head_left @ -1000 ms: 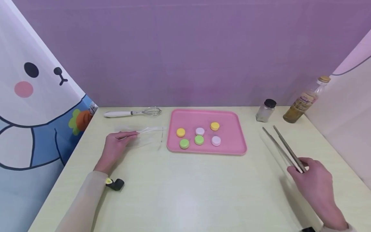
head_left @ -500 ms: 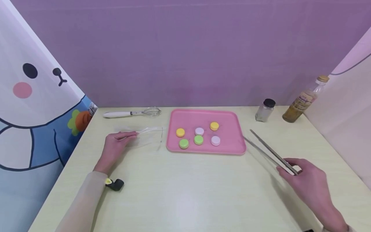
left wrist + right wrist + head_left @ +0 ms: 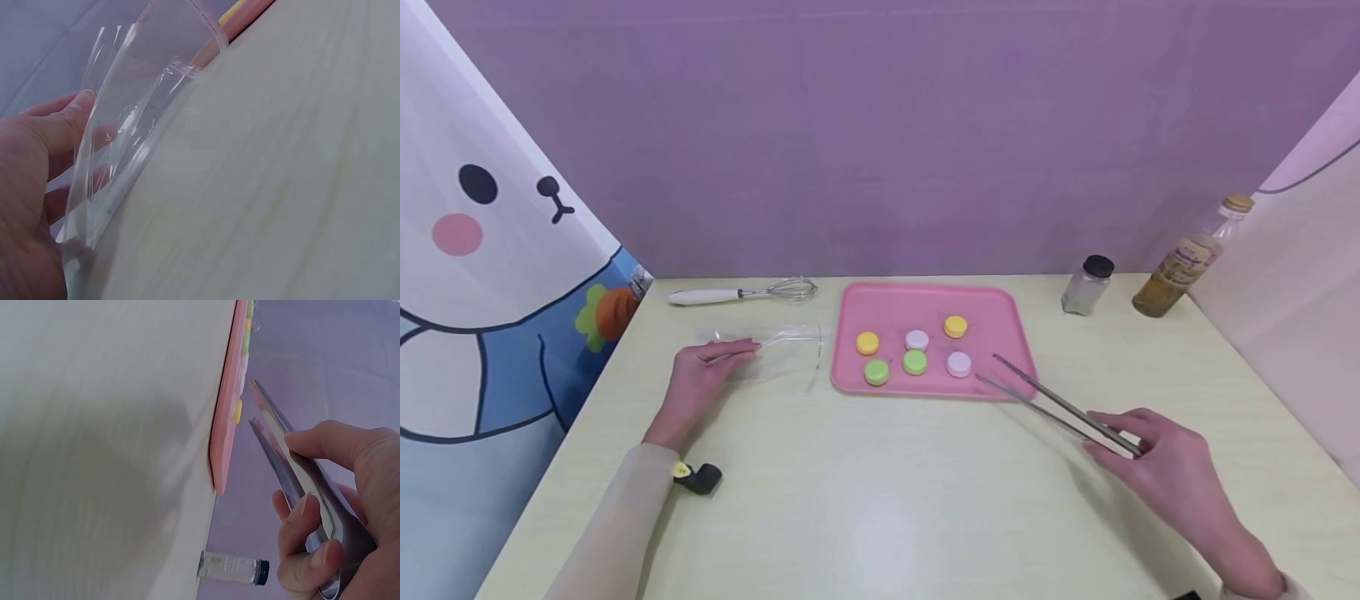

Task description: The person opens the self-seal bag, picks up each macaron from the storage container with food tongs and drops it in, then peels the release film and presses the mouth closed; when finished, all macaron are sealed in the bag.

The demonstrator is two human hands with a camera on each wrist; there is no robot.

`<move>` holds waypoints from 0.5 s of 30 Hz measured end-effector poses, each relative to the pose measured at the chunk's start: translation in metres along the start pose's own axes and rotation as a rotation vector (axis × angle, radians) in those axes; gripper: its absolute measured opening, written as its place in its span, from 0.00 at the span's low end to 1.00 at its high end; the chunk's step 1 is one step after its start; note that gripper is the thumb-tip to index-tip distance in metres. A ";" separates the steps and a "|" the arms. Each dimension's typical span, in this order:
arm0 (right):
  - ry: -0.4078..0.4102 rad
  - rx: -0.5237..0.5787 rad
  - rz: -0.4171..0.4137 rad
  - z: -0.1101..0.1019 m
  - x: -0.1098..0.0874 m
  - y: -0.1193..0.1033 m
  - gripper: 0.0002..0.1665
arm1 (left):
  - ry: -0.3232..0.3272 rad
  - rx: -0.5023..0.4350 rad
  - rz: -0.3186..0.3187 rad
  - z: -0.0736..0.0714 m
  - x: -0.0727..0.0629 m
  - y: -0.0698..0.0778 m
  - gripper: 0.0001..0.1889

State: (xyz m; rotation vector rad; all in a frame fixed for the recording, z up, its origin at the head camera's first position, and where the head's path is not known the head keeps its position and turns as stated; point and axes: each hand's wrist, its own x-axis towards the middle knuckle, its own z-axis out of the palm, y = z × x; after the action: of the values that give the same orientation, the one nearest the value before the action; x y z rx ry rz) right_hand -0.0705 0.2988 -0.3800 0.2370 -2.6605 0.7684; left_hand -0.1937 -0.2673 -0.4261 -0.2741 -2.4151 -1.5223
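My left hand (image 3: 700, 379) pinches a clear plastic bag (image 3: 786, 358) left of the pink tray (image 3: 992, 308); in the left wrist view the bag (image 3: 125, 119) lies between thumb and fingers. My right hand (image 3: 1165, 467) holds metal tongs (image 3: 1067, 408) with their arms apart and nothing between the tips. Those tips are over the tray's front right corner, close to a lilac macaron (image 3: 958, 364). Also on the tray are another lilac macaron (image 3: 917, 339), two green macarons (image 3: 914, 362) and two yellow macarons (image 3: 956, 326). The right wrist view shows the tongs (image 3: 312, 487) gripped between thumb and fingers.
A whisk (image 3: 737, 294) with a white handle lies at the back left of the table (image 3: 865, 492). At the back right stand a small black-capped jar (image 3: 1086, 287) and a corked bottle (image 3: 1183, 262) of amber liquid. A purple backdrop (image 3: 880, 142) rises behind.
My right hand has moved left, and the tongs have swung from right of the tray to over its front right corner. The left hand and the bag have stayed nearly still.
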 end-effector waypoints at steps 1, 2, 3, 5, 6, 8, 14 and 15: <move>0.003 0.003 -0.013 0.001 0.001 -0.001 0.22 | 0.001 0.003 -0.001 0.000 0.001 -0.006 0.08; 0.006 0.005 -0.027 0.003 0.001 -0.002 0.22 | 0.002 0.006 -0.007 0.000 0.001 -0.006 0.08; 0.010 0.004 -0.044 0.004 0.002 -0.003 0.22 | 0.003 0.008 -0.006 0.001 0.002 -0.007 0.08; 0.019 0.003 -0.074 0.007 0.004 -0.004 0.21 | 0.005 0.007 -0.001 0.000 0.001 -0.008 0.08; 0.023 0.002 -0.086 0.008 0.005 -0.005 0.21 | 0.006 0.007 -0.001 0.000 0.001 -0.008 0.08; 0.029 -0.005 -0.103 0.011 0.008 -0.005 0.21 | 0.005 -0.003 -0.001 0.000 0.001 -0.008 0.08; 0.011 -0.023 -0.099 0.019 0.016 -0.008 0.20 | 0.005 -0.027 0.015 0.000 0.000 -0.009 0.08; 0.004 -0.025 -0.092 0.020 0.017 -0.008 0.20 | 0.004 -0.026 0.018 0.000 0.000 -0.009 0.08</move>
State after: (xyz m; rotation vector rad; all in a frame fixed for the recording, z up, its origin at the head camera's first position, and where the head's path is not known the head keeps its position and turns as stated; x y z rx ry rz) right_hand -0.0899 0.2802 -0.3857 0.3481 -2.6332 0.7057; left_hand -0.1960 -0.2713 -0.4336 -0.2963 -2.3847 -1.5462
